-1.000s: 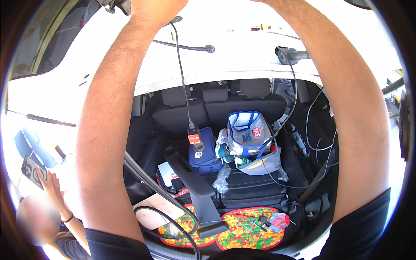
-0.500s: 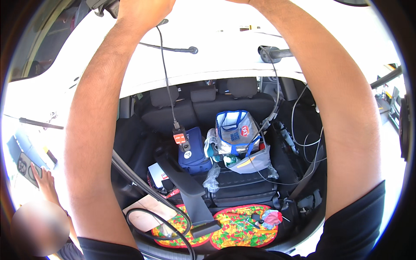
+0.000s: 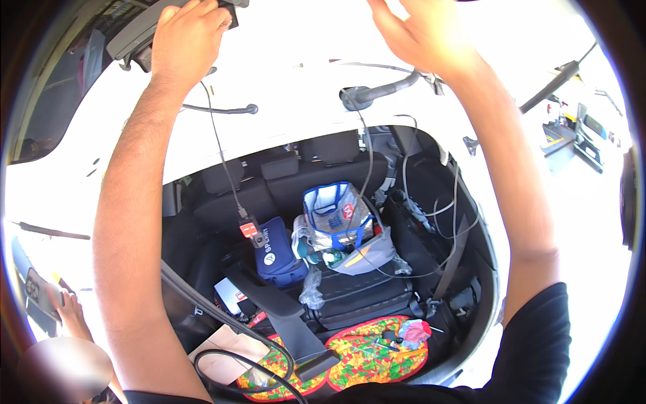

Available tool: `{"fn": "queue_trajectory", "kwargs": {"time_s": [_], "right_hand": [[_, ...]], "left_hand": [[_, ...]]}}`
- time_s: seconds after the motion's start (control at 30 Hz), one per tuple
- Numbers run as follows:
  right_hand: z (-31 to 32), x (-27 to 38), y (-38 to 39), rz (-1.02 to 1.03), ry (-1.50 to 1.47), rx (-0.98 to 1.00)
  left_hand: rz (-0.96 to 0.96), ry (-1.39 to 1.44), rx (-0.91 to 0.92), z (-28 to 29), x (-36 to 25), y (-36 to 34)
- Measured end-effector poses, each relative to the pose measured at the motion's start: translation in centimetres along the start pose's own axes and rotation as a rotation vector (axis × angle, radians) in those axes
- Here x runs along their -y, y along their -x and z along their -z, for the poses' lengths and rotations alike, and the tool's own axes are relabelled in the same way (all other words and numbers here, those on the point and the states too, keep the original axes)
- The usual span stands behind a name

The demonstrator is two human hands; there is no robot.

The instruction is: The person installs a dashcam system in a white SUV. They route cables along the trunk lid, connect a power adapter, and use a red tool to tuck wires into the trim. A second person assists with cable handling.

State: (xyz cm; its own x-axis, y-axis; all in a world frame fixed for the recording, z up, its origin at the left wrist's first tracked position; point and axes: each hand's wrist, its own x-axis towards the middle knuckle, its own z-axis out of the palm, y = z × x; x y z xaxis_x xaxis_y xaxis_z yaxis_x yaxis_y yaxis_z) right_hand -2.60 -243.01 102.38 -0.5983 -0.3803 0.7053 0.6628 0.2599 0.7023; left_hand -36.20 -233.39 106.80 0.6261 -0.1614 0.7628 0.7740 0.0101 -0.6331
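Glare bleaches the right hand (image 3: 431,37) at one o'clock, palm loosely open, thumb and fingers spread, holding nothing that shows. At eleven o'clock the left hand (image 3: 190,40) bends its fingers against a smooth, dark grey plastic piece (image 3: 140,37), long and blocky; I cannot tell whether they close round it. Half a second ago both hands were largely cut off by the top edge; now more of each shows, the gap between them is wider, and the car's boot sits further toward seven o'clock. Toward six o'clock lie quilted-looking mats (image 3: 377,353) in leafy red, yellow and green, beside a glossy black cable loop (image 3: 289,369). Beyond them come a ribbed black suitcase (image 3: 367,299), a soft blue fabric pouch (image 3: 277,256) and a boxy, crinkled silver bag (image 3: 336,221) with blue trim. Farthest stand dark, matte seat backs (image 3: 242,195).
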Motion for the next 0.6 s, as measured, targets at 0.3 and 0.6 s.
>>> {"fn": "queue_trajectory", "kwargs": {"time_s": [0.3, 0.6], "right_hand": [[20.8, 26.4, 35.0, -1.468, -0.183, 0.475], [43.7, 56.4, 51.8, -2.062, -0.304, 1.284]], "left_hand": [[-0.019, -0.134, -0.074, 0.1, -0.4, -0.1], [-0.059, -0.167, 0.039, 0.9, -2.1, -1.3]]}}
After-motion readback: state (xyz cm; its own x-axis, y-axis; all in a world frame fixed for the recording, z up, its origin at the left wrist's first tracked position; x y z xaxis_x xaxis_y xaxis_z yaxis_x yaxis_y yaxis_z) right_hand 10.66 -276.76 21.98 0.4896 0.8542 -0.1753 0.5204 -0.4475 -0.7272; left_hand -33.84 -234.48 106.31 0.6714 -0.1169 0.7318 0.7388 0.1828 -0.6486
